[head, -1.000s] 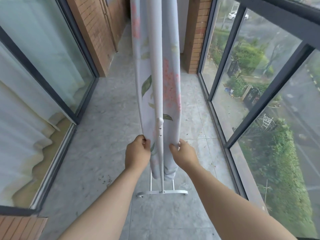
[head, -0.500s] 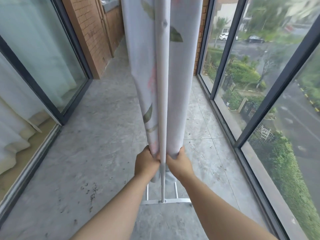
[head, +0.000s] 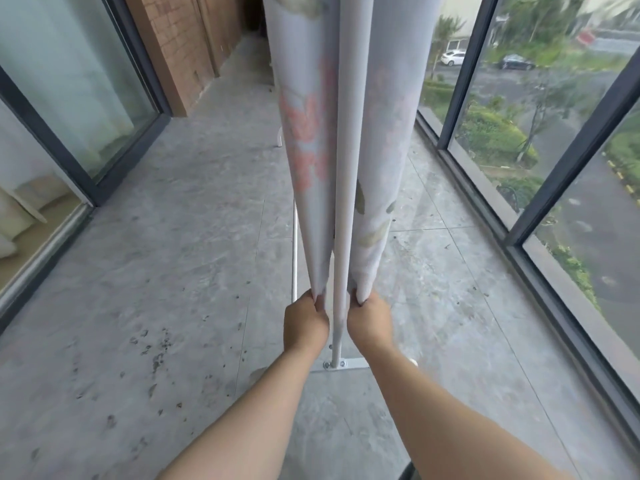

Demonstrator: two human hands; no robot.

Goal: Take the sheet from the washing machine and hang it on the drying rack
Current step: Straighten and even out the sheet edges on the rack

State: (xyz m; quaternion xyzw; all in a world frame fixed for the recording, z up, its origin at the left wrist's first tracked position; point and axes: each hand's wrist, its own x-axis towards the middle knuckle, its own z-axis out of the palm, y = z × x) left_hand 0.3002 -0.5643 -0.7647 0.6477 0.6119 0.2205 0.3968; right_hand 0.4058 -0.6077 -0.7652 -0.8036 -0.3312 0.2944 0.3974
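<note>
Pale floral sheet (head: 306, 150), bottom edges in clenched fingers of L hand (head: 304, 322) & R hand (head: 370, 320)

Your left forearm (head: 249, 410) and right forearm (head: 450, 417), both bare, rise from the lower edge of the view and converge toward the centre. Your left hand (head: 304, 323) and right hand (head: 370, 320) sit side by side at equal height, close but apart, backs toward you. Each has its fingers curled, gripping one lower fold of the sheet (head: 308, 150).
</note>
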